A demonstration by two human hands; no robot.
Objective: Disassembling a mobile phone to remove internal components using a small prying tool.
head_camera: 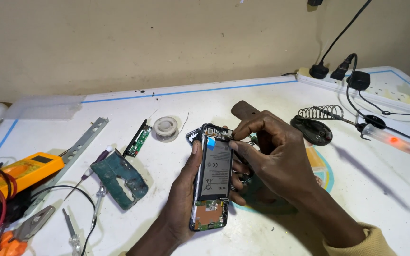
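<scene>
**Ana:** White worktable (271,102) against a plain beige wall, blue tape line running along its far edge. What sits in the middle?

**Ben:** An opened phone (212,178), back cover off, battery and circuit boards showing. It is near the table's middle, lifted a little off the surface. The left hand (181,199) is clamped round it, thumb on its left side and fingers wrapped behind to the right, probably so it stays steady with the open side up.

**Ana:** And the other hand?

**Ben:** The right hand (274,154) comes over from the right, its fingertips pinched together at the phone's top end, by the upper board. Whether they grip a small part or only press there I cannot tell.

**Ana:** What lies around?

**Ben:** Toward the left edge, a yellow multimeter (17,173) with red and black leads, orange-handled pliers (13,237) at the near left corner, and a small screwdriver (72,232). A worn green pad (119,178) lies just left of the phone, with a small green circuit board (138,140) and a solder spool (166,128) behind it. All are close by, likely for easy reach.

**Ana:** The right side?

**Ben:** A soldering iron (395,141) rests near its coil stand (316,123), well apart from the hands, and a power strip (357,80) sits along the far right edge with plugs in it.
</scene>
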